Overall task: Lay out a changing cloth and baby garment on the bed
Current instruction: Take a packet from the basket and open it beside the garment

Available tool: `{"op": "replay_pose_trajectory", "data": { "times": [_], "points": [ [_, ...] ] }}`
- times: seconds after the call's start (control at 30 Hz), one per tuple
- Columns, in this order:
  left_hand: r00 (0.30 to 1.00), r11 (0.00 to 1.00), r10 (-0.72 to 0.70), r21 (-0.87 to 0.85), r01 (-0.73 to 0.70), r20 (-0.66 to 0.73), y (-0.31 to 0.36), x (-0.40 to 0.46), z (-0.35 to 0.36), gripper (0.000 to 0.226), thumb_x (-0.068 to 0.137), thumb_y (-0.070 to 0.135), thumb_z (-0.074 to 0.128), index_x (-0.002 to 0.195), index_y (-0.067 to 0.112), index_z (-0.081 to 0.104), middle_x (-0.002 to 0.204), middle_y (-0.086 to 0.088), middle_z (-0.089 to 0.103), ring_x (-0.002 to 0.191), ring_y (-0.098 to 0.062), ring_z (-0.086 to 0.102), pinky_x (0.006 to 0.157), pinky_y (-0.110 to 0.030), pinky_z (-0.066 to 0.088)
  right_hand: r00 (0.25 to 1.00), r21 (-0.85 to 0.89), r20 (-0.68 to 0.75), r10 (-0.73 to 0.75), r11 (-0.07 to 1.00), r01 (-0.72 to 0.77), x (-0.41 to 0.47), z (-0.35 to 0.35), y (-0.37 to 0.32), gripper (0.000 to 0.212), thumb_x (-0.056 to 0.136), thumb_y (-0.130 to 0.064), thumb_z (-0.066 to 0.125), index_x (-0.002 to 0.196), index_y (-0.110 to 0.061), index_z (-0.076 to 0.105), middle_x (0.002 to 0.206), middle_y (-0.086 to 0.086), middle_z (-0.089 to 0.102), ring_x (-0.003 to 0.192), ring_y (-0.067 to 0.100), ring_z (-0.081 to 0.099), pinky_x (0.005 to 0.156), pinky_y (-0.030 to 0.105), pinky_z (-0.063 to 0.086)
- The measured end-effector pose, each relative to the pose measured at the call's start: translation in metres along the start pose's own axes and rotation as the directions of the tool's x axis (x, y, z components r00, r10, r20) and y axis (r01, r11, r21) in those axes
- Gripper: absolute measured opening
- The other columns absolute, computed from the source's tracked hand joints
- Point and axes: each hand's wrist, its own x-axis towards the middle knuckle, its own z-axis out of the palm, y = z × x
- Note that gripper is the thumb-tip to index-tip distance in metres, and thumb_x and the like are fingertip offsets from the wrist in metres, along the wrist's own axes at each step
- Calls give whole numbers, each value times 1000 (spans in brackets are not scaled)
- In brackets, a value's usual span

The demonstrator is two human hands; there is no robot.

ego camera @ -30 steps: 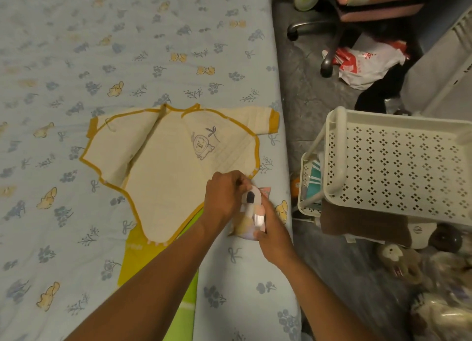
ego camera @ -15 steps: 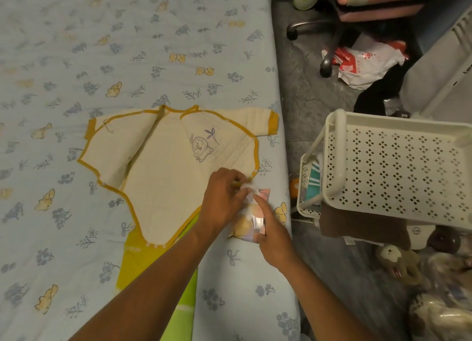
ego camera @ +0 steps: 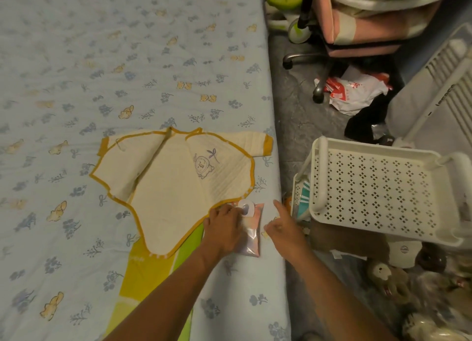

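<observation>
Fingers (ego camera: 231, 211) of the left hand (ego camera: 223, 228) lie curled and flat on a small glossy packet (ego camera: 251, 241), pressing its left edge against the bed (ego camera: 76, 59); whether they pinch it cannot be told. The left forearm runs in from the bottom centre. The right hand (ego camera: 282, 228) hovers just right of the packet, open, index finger extended forward, holding nothing, at the mattress edge. The packet lies flat near that edge, a white tab with a hole at its far end. Left of the packet a yellow-and-green changing cloth (ego camera: 143, 271) lies on the bed, partly under the forearm. The cream baby garment (ego camera: 176, 184), mustard-trimmed, is spread open, its lower hem overlapping the cloth. On the floor to the right stands a white perforated cart (ego camera: 378, 187); beyond it, a plastic bag (ego camera: 355, 92) and chair base (ego camera: 316, 59).
</observation>
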Motion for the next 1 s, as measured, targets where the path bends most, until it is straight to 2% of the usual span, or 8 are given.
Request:
{"op": "replay_pose_trajectory", "data": {
  "times": [0.1, 0.23, 0.3, 0.37, 0.57, 0.73, 0.83, 1.0],
  "points": [
    [994, 991, -110, -78, 111, 13, 15, 1, -26, 31, 94, 35, 46, 120, 27, 61, 133, -3, 56, 123, -34, 43, 100, -42, 38, 998, -145, 52, -25, 989, 33, -19, -32, -33, 46, 94, -23, 57, 137, -36, 48, 126, 0, 59, 113, 17, 58, 93, 32, 50],
    [993, 984, -54, -177, 35, -109, 39, -16, -82, 34, 93, 23, 52, 126, 18, 60, 129, -10, 60, 121, -30, 54, 102, -41, 43, 988, -244, 7, -152, 958, 149, -41, -83, -92, 35, 93, -32, 57, 128, -28, 60, 130, -1, 62, 107, 10, 58, 86, 24, 44],
    [983, 986, -16, -165, -14, -183, 59, -30, -125, 34, 95, 26, 51, 127, 17, 60, 128, -11, 62, 119, -27, 56, 100, -40, 45, 976, -307, -34, -216, 931, 196, -55, -111, -129, 38, 93, -36, 54, 129, -24, 60, 132, 1, 61, 111, 13, 59, 87, 23, 41],
    [973, 991, 7, -131, -38, -231, 83, -45, -173, 40, 97, 35, 50, 130, 15, 58, 130, -11, 62, 120, -26, 56, 99, -38, 46, 963, -351, -61, -261, 909, 224, -71, -140, -165, 41, 95, -40, 51, 131, -20, 58, 134, 4, 60, 118, 19, 58, 94, 29, 44],
    [942, 997, 47, -47, -66, -333, 183, -119, -337, 63, 96, 58, 37, 143, 17, 44, 140, -9, 57, 128, -28, 53, 103, -38, 42, 913, -452, -188, -362, 857, 247, -149, -245, -294, 58, 96, -49, 41, 146, -19, 41, 151, 9, 42, 137, 28, 41, 111, 40, 36],
    [884, 985, 170, 45, -167, -436, 263, -195, -427, 64, 95, 60, 36, 144, 19, 44, 146, -9, 51, 130, -29, 51, 108, -44, 42, 838, -486, -282, -467, 823, 295, -244, -317, -374, 55, 94, -53, 38, 135, -19, 52, 136, 12, 56, 122, 33, 52, 103, 48, 44],
    [856, 962, 272, 96, -256, -440, 303, -235, -458, 61, 95, 59, 39, 141, 20, 48, 144, -9, 53, 128, -28, 53, 106, -42, 44, 783, -502, -382, -491, 822, 271, -306, -347, -396, 53, 94, -49, 39, 131, -15, 56, 138, 12, 56, 123, 33, 54, 103, 43, 43],
    [787, 876, 483, 223, -428, -384, 360, -293, -481, 59, 95, 57, 36, 136, 19, 54, 142, -11, 55, 126, -31, 54, 105, -41, 44, 735, -515, -531, -423, 849, 116, -407, -379, -395, 65, 93, -57, 37, 145, -18, 42, 152, 11, 42, 136, 33, 42, 111, 44, 37]
  ]
}}
